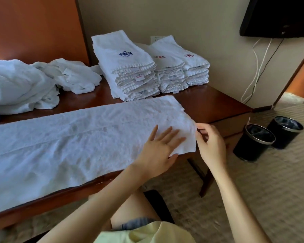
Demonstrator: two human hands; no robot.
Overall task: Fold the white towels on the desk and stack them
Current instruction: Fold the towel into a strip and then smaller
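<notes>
A long white towel [77, 137] lies folded lengthwise across the wooden desk [209, 102]. My left hand [158, 149] rests flat on its right end, fingers straight and spread. My right hand [210, 141] pinches the towel's right edge at the near corner, fingers curled. Behind the towel stand stacks of folded white towels: one with a blue emblem [128, 71] and two with red emblems [181, 67]. A heap of unfolded white towels [28, 85] lies at the desk's back left.
Two black bins [254, 142] [286, 132] stand on the carpet to the right of the desk. A dark screen [277, 16] hangs on the wall with white cables below. An orange-brown panel [37, 27] rises behind the heap.
</notes>
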